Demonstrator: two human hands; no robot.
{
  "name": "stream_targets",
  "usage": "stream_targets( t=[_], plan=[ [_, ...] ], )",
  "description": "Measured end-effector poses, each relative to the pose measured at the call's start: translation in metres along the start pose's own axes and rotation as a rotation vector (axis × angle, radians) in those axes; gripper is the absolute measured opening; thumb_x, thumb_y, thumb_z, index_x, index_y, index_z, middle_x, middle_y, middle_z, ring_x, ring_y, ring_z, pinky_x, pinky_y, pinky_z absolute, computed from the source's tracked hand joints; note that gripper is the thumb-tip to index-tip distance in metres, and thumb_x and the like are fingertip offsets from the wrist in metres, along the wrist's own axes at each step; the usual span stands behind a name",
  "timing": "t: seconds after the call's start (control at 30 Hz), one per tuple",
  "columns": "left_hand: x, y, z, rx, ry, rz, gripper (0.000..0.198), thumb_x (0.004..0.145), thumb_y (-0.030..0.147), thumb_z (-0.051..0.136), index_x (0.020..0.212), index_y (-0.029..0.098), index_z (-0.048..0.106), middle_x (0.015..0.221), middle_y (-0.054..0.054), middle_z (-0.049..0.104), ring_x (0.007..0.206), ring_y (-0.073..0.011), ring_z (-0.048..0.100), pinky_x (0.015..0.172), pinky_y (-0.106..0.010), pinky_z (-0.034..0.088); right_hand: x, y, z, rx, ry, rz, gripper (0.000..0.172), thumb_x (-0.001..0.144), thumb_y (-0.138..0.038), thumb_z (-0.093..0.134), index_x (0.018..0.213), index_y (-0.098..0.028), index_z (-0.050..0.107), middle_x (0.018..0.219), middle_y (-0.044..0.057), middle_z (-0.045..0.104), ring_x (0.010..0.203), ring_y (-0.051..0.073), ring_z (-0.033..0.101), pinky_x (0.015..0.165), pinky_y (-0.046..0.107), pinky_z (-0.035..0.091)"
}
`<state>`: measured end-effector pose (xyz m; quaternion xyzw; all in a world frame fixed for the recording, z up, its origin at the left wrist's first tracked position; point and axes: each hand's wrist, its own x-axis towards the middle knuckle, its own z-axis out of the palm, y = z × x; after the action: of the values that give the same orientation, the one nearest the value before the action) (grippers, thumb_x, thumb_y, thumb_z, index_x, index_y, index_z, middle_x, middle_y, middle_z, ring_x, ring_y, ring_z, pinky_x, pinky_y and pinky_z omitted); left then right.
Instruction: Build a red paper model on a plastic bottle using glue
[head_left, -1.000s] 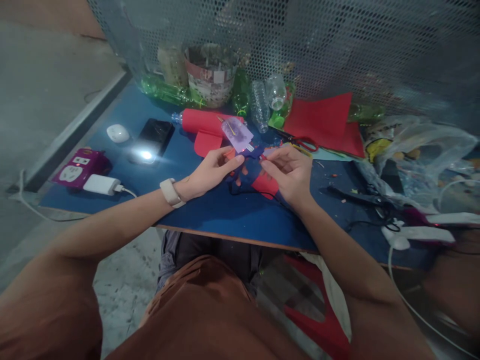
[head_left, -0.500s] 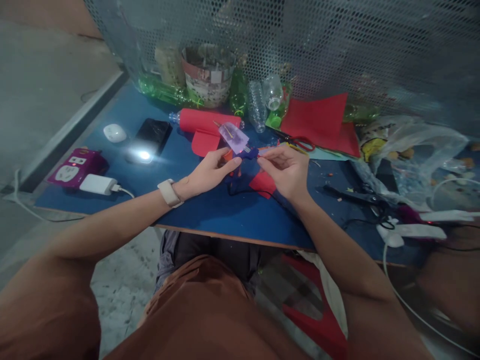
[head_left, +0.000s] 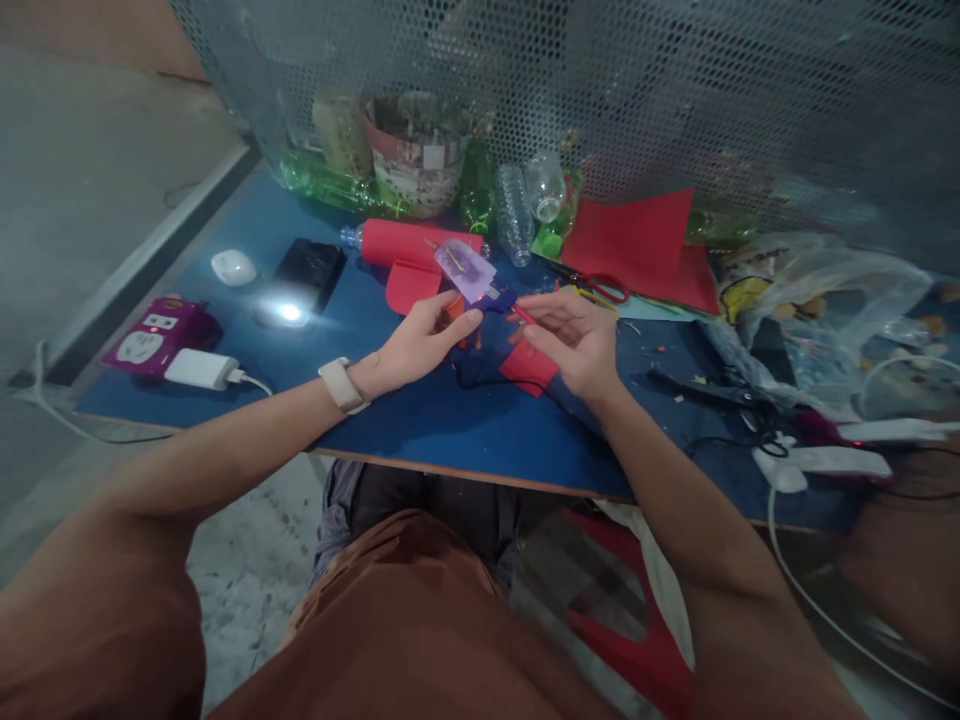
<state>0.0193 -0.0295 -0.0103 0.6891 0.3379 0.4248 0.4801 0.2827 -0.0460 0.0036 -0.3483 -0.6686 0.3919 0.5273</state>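
My left hand (head_left: 427,338) is closed, its thumb and fingers around the lower part of a purple and dark blue tool that looks like a glue gun (head_left: 465,268). The tool has a pointed tip at the upper left and a small red light; the fingers hide its lower part. At the tool's right end, my right hand (head_left: 576,338) has a thin red stick (head_left: 522,313) between thumb and fingers. Behind the tool lies a bottle wrapped in red paper (head_left: 405,243), with a rounded red flap (head_left: 412,287) at its side. A red paper piece (head_left: 529,366) lies below my right hand.
Scissors (head_left: 600,284), red paper sheets (head_left: 630,240) and clear bottles (head_left: 514,215) lie at the back by a perforated metal panel (head_left: 675,90). On the left are a black phone-like block (head_left: 311,268), a white case (head_left: 233,267) and a purple socket block (head_left: 154,338). A plastic bag (head_left: 840,290) lies right.
My right thumb has moved down, away from the fingertips, and the red stick now shows between them. The tool and my left hand have barely shifted.
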Motion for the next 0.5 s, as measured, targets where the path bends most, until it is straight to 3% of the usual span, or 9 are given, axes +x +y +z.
stream_targets(
  t=[0.13, 0.27, 0.5],
  plan=[
    [0.000, 0.001, -0.001, -0.044, -0.010, 0.007, 0.070, 0.111, 0.086, 0.071, 0.119, 0.017, 0.075, 0.093, -0.008, 0.083, 0.074, -0.0150, 0.073, 0.067, -0.027, 0.057, 0.001, 0.002, -0.002, 0.003, 0.014, -0.008, 0.036, 0.096, -0.057, 0.102, 0.118, -0.030, 0.092, 0.108, 0.005, 0.096, 0.076, 0.021, 0.088, 0.061, 0.033, 0.070],
    [0.000, 0.007, -0.002, -0.018, -0.010, 0.023, 0.074, 0.109, 0.089, 0.072, 0.124, 0.017, 0.075, 0.093, -0.008, 0.084, 0.072, -0.0148, 0.072, 0.064, -0.026, 0.055, 0.003, 0.007, -0.004, 0.026, 0.069, -0.029, 0.034, 0.093, -0.057, 0.104, 0.110, -0.030, 0.093, 0.097, 0.003, 0.095, 0.065, 0.019, 0.084, 0.053, 0.031, 0.065],
    [-0.001, 0.008, -0.001, -0.025, -0.030, 0.117, 0.065, 0.115, 0.080, 0.071, 0.128, 0.016, 0.073, 0.095, -0.008, 0.085, 0.076, -0.0145, 0.076, 0.067, -0.024, 0.057, 0.003, 0.004, -0.008, -0.002, 0.088, -0.074, 0.020, 0.091, -0.043, 0.107, 0.098, -0.029, 0.095, 0.093, 0.005, 0.093, 0.065, 0.020, 0.083, 0.054, 0.034, 0.065]
  ],
)
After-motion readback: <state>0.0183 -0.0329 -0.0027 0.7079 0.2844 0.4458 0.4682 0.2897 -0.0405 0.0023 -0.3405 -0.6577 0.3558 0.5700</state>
